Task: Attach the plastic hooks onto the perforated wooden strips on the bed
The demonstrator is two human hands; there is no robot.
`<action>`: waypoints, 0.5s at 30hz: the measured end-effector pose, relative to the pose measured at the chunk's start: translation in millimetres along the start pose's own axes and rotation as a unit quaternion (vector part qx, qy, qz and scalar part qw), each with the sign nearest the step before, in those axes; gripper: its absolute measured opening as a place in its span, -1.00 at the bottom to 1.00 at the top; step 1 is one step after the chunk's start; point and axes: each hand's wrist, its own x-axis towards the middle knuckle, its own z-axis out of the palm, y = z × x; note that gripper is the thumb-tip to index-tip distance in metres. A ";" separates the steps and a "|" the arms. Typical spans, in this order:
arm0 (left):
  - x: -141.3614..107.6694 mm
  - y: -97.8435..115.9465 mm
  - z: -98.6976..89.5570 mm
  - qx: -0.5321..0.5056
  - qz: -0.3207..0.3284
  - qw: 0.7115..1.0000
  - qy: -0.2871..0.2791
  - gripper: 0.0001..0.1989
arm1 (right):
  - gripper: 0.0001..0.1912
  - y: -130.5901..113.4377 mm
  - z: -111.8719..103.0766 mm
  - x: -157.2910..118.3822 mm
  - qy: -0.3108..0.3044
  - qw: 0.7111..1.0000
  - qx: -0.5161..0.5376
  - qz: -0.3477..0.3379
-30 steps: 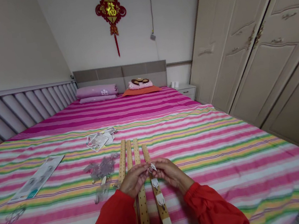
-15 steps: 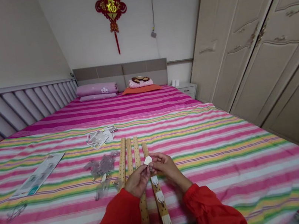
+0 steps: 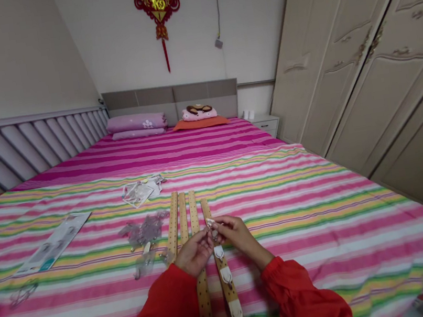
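A rounded white hook (image 3: 210, 222) has turned between hands (image 3: 194, 253) (image 3: 238, 235) above perforated wood (image 3: 205, 208).

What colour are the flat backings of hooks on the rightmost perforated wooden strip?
The flat hook backings are white, shown best in the head view.

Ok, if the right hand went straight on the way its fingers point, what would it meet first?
Past the small white piece it already touches, the right hand would most likely meet the left hand, just across from it; depth is unclear in this view.
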 end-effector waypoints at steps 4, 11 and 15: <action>-2.0 -4.3 0.8 0.070 0.025 0.997 -0.023 -0.93 | -0.63 5.2 0.0 8.3 0.051 0.997 0.056 0.029; 19.6 9.4 -11.5 0.301 0.206 0.930 0.047 -0.82 | -0.74 17.8 -5.8 30.8 0.117 0.976 0.160 0.087; 33.8 17.2 -20.9 0.467 0.286 0.835 0.040 -0.85 | -0.83 26.7 -9.2 44.4 0.129 0.982 0.099 0.091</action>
